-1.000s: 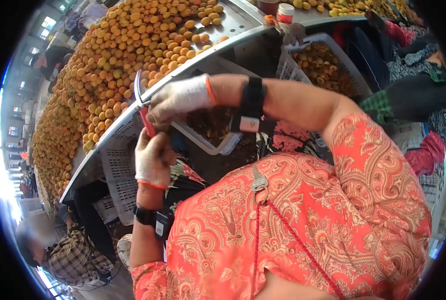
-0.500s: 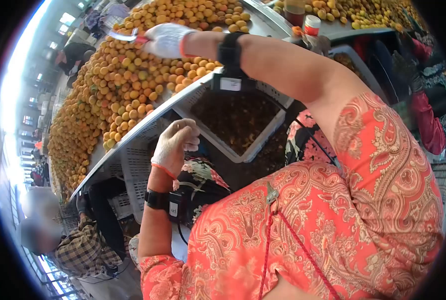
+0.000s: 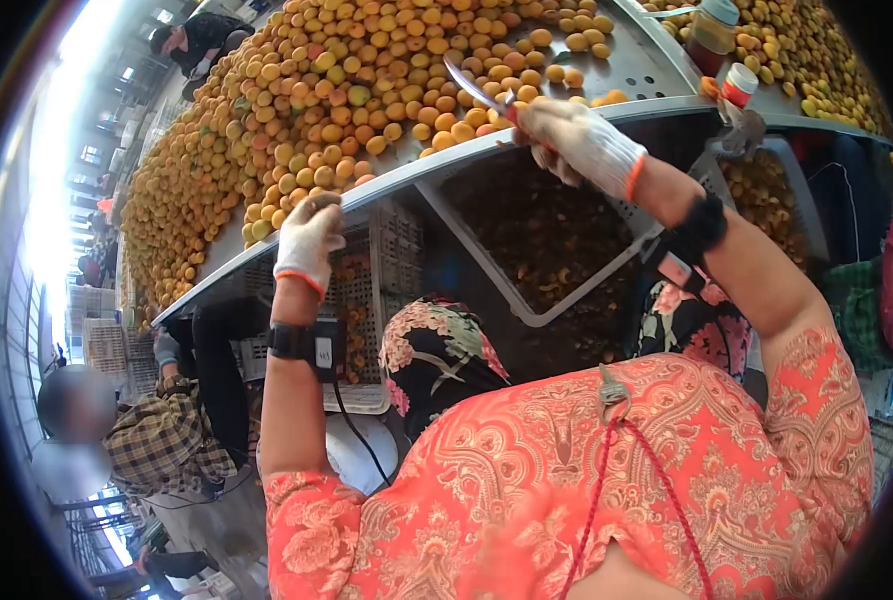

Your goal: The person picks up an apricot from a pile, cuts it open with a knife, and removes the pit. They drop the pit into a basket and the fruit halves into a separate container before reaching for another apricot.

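My right hand [image 3: 577,140], in a white knit glove with an orange cuff, is closed round the red handle of a knife [image 3: 482,88]. Its curved blade points up and left over the apricots [image 3: 347,85] piled on the metal table [image 3: 657,60]. My left hand [image 3: 312,235], gloved the same way, is at the table's near edge beside the closest apricots. Its fingers are curled, and I cannot see what they hold, if anything.
Below the table edge, a crate [image 3: 542,318] holds dark, cut-looking pieces. More plastic crates [image 3: 372,300] stand to its left. A jar [image 3: 712,30] and a red-and-white bottle [image 3: 739,85] stand at the right. A person in a checked shirt [image 3: 172,440] sits at the left.
My right hand has come back from over the pile, rightward to the table's near edge, with the knife still in it. My left hand has risen towards the table edge. The view has shifted.
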